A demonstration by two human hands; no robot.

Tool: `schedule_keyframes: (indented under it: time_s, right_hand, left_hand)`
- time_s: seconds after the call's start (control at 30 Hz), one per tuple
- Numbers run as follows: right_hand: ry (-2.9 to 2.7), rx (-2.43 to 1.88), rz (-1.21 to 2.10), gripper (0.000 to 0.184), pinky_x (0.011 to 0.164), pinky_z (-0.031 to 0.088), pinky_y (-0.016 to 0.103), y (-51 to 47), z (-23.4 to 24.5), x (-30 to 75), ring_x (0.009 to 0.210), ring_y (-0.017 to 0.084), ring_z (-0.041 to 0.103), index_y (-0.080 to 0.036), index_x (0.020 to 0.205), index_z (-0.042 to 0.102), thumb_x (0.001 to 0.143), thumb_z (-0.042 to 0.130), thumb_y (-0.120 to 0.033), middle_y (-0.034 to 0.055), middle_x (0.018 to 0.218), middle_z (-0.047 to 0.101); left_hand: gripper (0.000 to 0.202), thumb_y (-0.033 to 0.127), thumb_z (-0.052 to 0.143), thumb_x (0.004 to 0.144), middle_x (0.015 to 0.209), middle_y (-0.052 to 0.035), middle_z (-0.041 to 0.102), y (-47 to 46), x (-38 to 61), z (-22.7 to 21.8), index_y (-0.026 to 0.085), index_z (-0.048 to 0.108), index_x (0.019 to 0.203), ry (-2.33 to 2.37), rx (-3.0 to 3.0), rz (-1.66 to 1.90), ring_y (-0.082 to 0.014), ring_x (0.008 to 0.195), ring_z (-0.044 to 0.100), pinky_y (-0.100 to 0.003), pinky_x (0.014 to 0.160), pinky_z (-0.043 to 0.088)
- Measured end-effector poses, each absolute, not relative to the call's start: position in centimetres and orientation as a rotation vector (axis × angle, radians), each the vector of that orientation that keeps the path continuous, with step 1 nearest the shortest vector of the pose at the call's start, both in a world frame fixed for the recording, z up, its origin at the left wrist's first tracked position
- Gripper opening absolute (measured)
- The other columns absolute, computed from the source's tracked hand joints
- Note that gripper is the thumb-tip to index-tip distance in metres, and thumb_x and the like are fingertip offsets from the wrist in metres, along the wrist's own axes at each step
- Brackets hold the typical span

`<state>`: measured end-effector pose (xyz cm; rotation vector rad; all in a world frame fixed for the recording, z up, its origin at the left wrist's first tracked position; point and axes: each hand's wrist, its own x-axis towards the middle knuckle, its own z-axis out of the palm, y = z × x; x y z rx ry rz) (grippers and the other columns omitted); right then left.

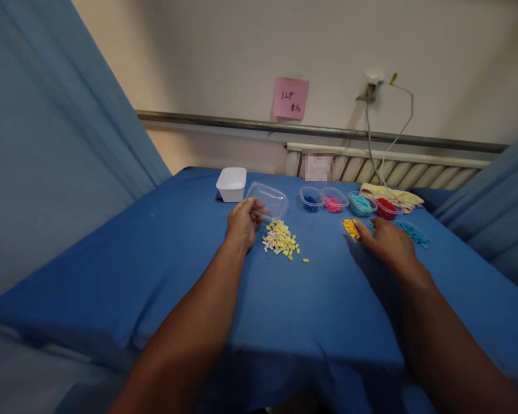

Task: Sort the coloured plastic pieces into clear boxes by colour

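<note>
My left hand (243, 221) is closed on the near left edge of a clear plastic tub (270, 200), which is tilted up from the blue cloth. Just in front of the tub lies a loose heap of small pale yellow and whitish blocks (280, 237), a single one apart to the right. My right hand (391, 241) grips the right edge of a small clear tub of orange-yellow blocks (351, 228), thumb over the rim. Some green pieces (372, 226) show among its fingers; the hand hides most of their container.
A white box (232, 184) stands at the back left. Clear tubs hold dark blue (311, 201), pink (334, 203), turquoise (361, 204), red (387, 208) and teal pieces (413, 234). Behind them are a yellow cloth (392, 195), radiator (354, 164) and hanging cable (369, 132).
</note>
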<state>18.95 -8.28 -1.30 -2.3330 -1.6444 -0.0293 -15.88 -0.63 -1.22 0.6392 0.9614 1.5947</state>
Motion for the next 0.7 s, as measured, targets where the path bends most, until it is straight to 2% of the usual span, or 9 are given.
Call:
schedule_keyframes:
  time_s: [0.1,0.27,0.37,0.57,0.7]
  right_hand:
    - [-1.667,-2.567,0.113,0.076,0.099,0.057,0.06,-8.5,-1.2,19.7,0.123,0.05,0.074,-0.013,0.132,0.077,0.105,0.043,-0.076,0.0286,0.128,0.079]
    - [-1.74,-2.619,0.191,0.085,0.096,0.057,0.061,-8.3,-1.1,19.1,0.122,0.052,0.073,-0.01,0.141,0.069,0.103,0.045,-0.081,0.0312,0.13,0.076]
    - [-1.774,-2.617,0.139,0.084,0.096,0.057,0.058,-7.9,-1.7,19.0,0.123,0.05,0.074,-0.008,0.144,0.065,0.102,0.049,-0.079,0.0307,0.133,0.075]
    - [-1.736,-2.565,0.027,0.078,0.095,0.058,0.052,-7.4,-2.8,18.8,0.12,0.046,0.075,-0.005,0.136,0.066,0.098,0.06,-0.073,0.0306,0.128,0.076]
    - [-1.812,-2.407,-0.007,0.08,0.094,0.058,0.049,-7.7,-2.8,17.4,0.121,0.044,0.074,-0.004,0.145,0.059,0.097,0.063,-0.067,0.0299,0.132,0.074]
  left_hand:
    - [0.009,0.025,0.071,0.096,0.083,-0.0038,0.077,-0.5,-16.3,-1.0,0.016,0.071,0.098,0.972,0.569,1.623,-0.0137,0.064,0.072,-0.021,0.053,0.047]
    - [0.008,0.024,0.068,0.097,0.081,-0.003,0.075,-0.3,-16.7,-1.3,0.016,0.07,0.096,0.994,0.544,1.626,-0.0117,0.06,0.069,-0.021,0.051,0.044]
    - [0.008,0.023,0.069,0.096,0.08,-0.0034,0.076,-0.2,-16.8,-1.6,0.016,0.071,0.095,0.998,0.543,1.614,-0.0122,0.059,0.068,-0.022,0.052,0.044]
    - [0.009,0.026,0.072,0.092,0.083,-0.0036,0.077,0.1,-16.7,-1.9,0.017,0.071,0.094,0.999,0.529,1.613,-0.0118,0.059,0.067,-0.023,0.054,0.044]
    - [0.011,0.026,0.075,0.089,0.081,-0.0031,0.076,-0.1,-16.6,-2.0,0.017,0.07,0.094,0.995,0.526,1.619,-0.0122,0.06,0.067,-0.023,0.053,0.043]
